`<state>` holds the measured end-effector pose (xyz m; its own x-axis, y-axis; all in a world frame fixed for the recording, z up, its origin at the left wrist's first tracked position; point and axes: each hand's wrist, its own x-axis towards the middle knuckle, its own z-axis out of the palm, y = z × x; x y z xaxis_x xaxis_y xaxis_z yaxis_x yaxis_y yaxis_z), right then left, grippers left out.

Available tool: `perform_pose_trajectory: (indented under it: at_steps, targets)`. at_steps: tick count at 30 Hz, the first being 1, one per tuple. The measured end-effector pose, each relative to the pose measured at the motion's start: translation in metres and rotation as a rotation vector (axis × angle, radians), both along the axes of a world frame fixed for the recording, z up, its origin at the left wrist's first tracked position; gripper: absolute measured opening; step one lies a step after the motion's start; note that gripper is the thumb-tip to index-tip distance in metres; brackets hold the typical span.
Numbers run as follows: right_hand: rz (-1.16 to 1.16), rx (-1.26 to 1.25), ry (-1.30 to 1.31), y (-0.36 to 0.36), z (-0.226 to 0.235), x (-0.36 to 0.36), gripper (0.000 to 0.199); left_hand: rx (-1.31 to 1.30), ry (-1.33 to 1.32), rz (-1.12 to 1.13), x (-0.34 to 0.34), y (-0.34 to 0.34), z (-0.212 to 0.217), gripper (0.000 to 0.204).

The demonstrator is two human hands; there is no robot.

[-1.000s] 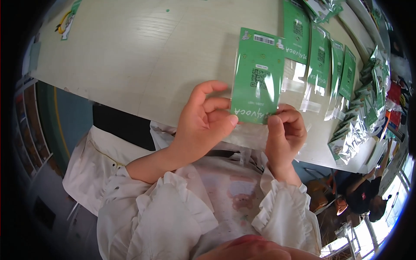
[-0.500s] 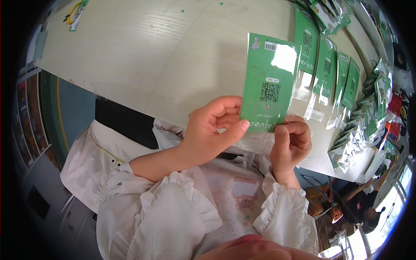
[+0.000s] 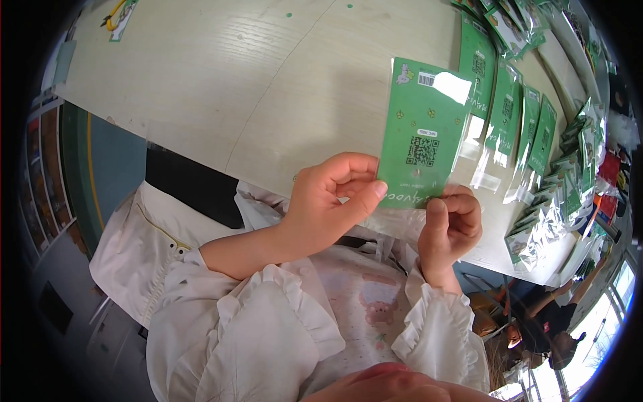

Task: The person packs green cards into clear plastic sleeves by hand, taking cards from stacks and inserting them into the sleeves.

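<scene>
Both hands hold up a green printed card in a clear plastic sleeve above the near table edge. A code square, a small barcode and a bright glare patch show on its face. My left hand pinches the lower left edge between thumb and fingers. At the lower right corner, my right hand grips the sleeve between thumb and curled fingers. Loose clear plastic hangs below the card between the hands. Just to the right, a row of similar green sleeved cards lies overlapping on the table.
A stack of sleeved green cards lines the table's right side, with another pile at the far right. A card with a yellow loop lies far left on the pale table. Another person is at lower right.
The held card has shifted slightly right and down in the view and tilts a little more. Both hands keep their hold.
</scene>
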<state>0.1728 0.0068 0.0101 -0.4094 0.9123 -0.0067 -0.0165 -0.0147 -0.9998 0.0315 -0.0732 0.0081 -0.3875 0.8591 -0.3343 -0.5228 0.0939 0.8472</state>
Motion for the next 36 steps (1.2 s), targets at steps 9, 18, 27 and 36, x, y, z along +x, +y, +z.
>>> perform_pose_trajectory:
  at_steps: [9, 18, 27, 36]
  targets:
    - [0.003, -0.08, 0.095, 0.001, 0.004, -0.002, 0.012, -0.025, 0.059, -0.043, -0.002, -0.001, 0.001, 0.014]
    - [0.192, -0.462, 0.186, 0.023, 0.017, -0.004, 0.015, 0.021, 0.064, -0.045, -0.003, -0.002, 0.004, 0.015]
    - [0.211, -0.416, 0.142, 0.028, 0.021, 0.001, 0.009, 0.066, 0.053, -0.043, -0.001, -0.004, 0.002, 0.016]
    - [0.241, -0.185, -0.071, 0.027, 0.024, 0.002, 0.014, 0.041, 0.105, -0.052, 0.0, 0.006, 0.009, 0.015]
